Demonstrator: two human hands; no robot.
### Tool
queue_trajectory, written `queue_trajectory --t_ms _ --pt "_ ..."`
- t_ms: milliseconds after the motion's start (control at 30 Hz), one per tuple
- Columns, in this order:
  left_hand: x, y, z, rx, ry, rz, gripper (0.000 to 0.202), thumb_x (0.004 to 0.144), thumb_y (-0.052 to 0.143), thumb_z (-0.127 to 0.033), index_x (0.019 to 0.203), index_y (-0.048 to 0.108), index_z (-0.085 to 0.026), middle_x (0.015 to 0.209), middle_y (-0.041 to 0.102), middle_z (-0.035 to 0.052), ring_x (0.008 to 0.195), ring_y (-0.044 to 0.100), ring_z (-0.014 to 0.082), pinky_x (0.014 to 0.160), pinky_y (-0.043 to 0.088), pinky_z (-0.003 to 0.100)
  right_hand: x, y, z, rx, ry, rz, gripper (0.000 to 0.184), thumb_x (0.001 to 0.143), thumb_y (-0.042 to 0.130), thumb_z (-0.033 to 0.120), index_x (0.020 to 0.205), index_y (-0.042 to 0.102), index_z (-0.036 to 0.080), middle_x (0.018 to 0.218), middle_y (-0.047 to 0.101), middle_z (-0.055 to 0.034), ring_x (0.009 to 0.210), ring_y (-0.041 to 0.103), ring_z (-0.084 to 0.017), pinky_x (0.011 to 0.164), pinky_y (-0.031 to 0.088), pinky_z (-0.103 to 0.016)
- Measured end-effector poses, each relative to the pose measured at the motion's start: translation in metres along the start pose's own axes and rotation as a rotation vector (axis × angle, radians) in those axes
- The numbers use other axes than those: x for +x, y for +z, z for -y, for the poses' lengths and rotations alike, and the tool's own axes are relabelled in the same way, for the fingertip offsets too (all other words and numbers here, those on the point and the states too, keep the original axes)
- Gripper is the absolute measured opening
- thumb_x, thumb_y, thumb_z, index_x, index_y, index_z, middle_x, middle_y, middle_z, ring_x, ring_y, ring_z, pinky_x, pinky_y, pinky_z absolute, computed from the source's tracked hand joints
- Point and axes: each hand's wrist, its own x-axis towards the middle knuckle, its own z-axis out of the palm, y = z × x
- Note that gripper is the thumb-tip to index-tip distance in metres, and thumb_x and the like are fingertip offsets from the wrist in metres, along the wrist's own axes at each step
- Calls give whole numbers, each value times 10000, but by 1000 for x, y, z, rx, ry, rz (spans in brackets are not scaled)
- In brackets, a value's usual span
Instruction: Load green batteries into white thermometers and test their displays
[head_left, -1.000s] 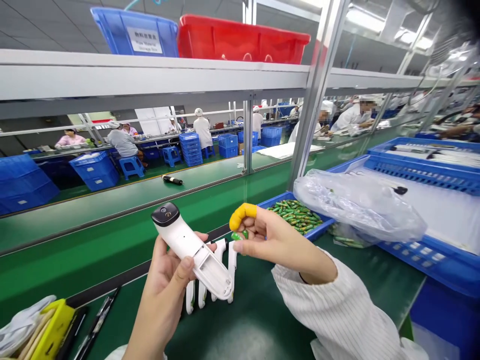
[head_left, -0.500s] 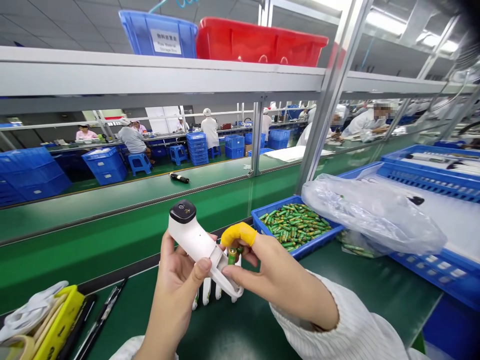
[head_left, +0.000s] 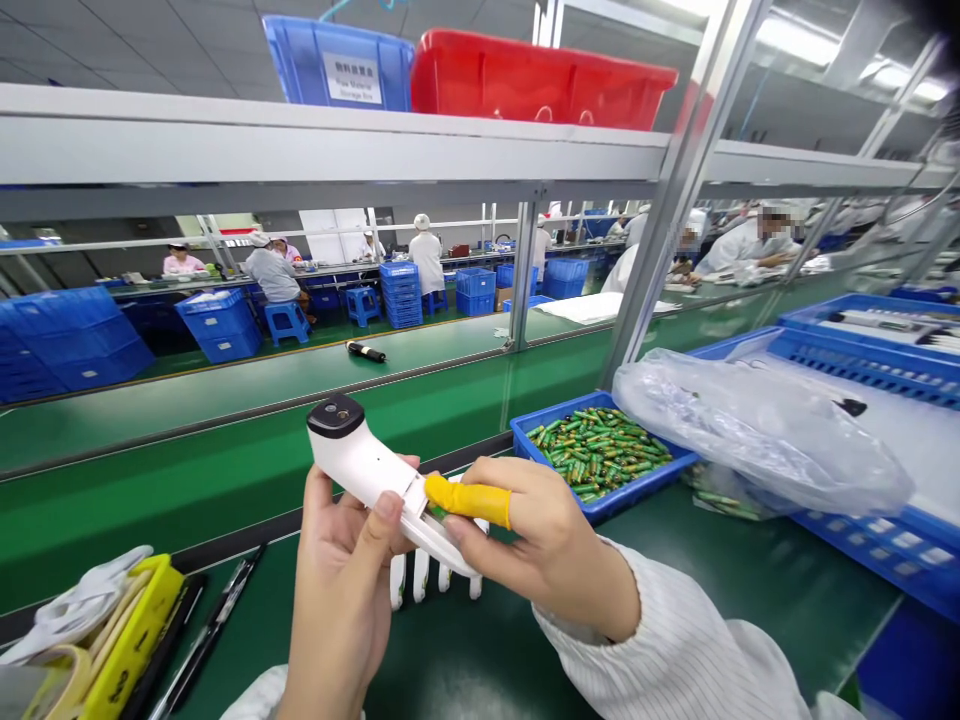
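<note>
My left hand [head_left: 337, 570] is closed around a white gun-shaped infrared thermometer [head_left: 360, 462], its black lensed head up at the left. The thermometer is tilted, and the battery compartment in its handle lies uncovered toward my right hand [head_left: 544, 525]. A yellow finger cot [head_left: 476, 502] covers my right index finger, which presses into the compartment. A small part of a green battery [head_left: 436, 511] shows under that finger and the thumb; the rest is hidden. Several white curved pieces [head_left: 421, 577] stand in a row on the bench just beneath the handle.
A blue tray [head_left: 600, 512] full of green batteries sits behind my right hand. Clear plastic bags [head_left: 750, 430] rest over a blue basket [head_left: 885, 555] at the right. At the left are a yellow box [head_left: 139, 635] and a pen [head_left: 206, 640]. Co-workers sit at benches beyond.
The green battery, upright at my right fingertips before, now lies low in the compartment under the index finger. Both hands and the thermometer have shifted slightly left in view.
</note>
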Motion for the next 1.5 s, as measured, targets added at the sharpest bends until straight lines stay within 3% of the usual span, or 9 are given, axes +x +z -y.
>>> queue_trajectory --t_ms 233,400,533,700,867,967,1200,1367,1500 --pt "7 -4 -4 -25 29 -28 534 740 735 -317 1197 470 -242 979 692 81 811 696 231 589 590 275 3 -4 6 -80 9 135 312 964 406 289 937 637 80 857 609 -115 734 537 -184 630 470 -323" --pt "4 -7 -6 -8 44 -17 523 765 713 -329 1221 466 -265 1046 675 70 892 688 228 665 583 252 -2 -5 9 426 241 -223 107 904 531 149 929 629 182 800 613 -37 645 564 -123 564 477 -252" --pt "1 -6 -7 3 56 9 559 767 711 -334 1248 428 -288 1031 674 63 914 684 244 664 585 269 -3 -5 9 829 385 -199 166 929 493 184 1031 609 244 834 616 -18 459 446 -59 423 414 -209" --pt "-1 -6 -5 -17 87 13 523 771 711 -310 1216 437 -295 1035 674 61 876 691 226 650 580 256 1 -7 11 525 233 -26 234 845 532 80 1025 616 203 915 557 -43 735 559 -124 650 490 -261" --pt "-3 -4 -6 -6 97 -3 518 770 711 -311 1208 434 -310 1028 671 48 937 679 252 677 589 286 2 -12 14 232 97 126 246 848 499 76 1061 590 158 868 564 -65 776 536 -162 666 469 -300" --pt "-2 -4 -5 -7 93 14 502 781 700 -308 1206 433 -308 1030 675 51 943 678 252 688 590 290 0 -16 14 223 107 52 255 833 531 69 1053 589 184 870 582 -53 800 538 -168 692 464 -313" --pt "-2 -5 -3 7 96 20 558 779 705 -310 1251 407 -317 1025 682 58 945 678 249 700 589 291 -9 -14 10 500 323 -144 268 792 626 61 967 562 253 867 620 2 810 600 -152 753 496 -308" --pt "-3 -3 -2 -3 85 22 509 774 709 -306 1202 433 -319 1045 675 44 957 674 243 723 584 288 -6 -4 11 484 217 -202 325 792 627 29 1036 600 241 943 641 -33 867 616 -172 775 522 -332" --pt "-2 -4 -3 -4 99 8 515 762 718 -327 1193 435 -315 1025 679 46 947 678 250 703 587 290 -3 -4 14 417 138 -165 225 813 628 61 985 613 204 918 652 -64 853 617 -188 738 536 -344"
